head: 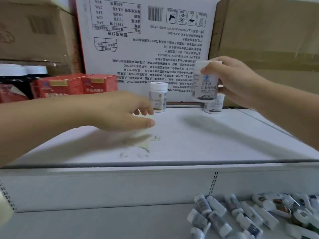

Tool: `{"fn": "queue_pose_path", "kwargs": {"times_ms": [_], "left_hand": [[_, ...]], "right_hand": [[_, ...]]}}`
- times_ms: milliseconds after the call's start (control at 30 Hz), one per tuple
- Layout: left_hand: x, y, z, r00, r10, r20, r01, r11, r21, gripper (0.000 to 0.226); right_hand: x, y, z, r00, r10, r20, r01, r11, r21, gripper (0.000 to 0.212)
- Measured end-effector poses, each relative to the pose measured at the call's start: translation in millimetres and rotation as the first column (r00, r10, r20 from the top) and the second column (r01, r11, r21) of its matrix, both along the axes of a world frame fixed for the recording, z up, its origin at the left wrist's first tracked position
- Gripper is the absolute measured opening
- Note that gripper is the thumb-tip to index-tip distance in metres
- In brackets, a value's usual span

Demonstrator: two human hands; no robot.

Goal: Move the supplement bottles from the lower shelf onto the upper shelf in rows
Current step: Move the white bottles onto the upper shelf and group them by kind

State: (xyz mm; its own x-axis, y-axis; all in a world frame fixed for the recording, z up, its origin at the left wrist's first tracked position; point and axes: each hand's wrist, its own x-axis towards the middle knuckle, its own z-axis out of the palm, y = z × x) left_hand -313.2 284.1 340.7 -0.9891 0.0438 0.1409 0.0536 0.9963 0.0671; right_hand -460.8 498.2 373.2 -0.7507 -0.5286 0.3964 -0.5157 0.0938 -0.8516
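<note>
Rows start at the back, so my right hand [238, 81] holds a bottle [205, 83] there; left hand [117, 111] too blurry to tell.

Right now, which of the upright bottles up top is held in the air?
The raised bottle, gripped by the right hand; the left bottle and back-right bottle stand on the upper shelf.

- The single head-worn camera looks forward and down on the upper shelf [207, 135] from close in front of its edge.
- Below that shelf the lower shelf [86, 225] shows; behind it a white carton [155, 49] closes the view.
</note>
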Motion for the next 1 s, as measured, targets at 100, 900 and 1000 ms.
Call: {"fn": "queue_pose_path", "kwargs": {"times_ms": [100,900,1000], "left_hand": [[-29,11,-2,1.0,0.003,0.005,-0.003,1.0,0.01,0.04],[-105,34,-35,0.971,-0.236,-0.033,0.236,0.972,0.013,0.053],[-106,32,-36,0.97,-0.242,-0.026,0.243,0.97,0.029,0.067]], "right_hand": [[-17,5,-5,1.0,-0.02,-0.018,0.021,0.999,0.041,0.028],[-125,72,-51,0.961,-0.251,0.118,0.253,0.968,0.004,0.05],[-133,74,-56,0.968,-0.227,0.104,0.225,0.974,0.029,0.066]]}}
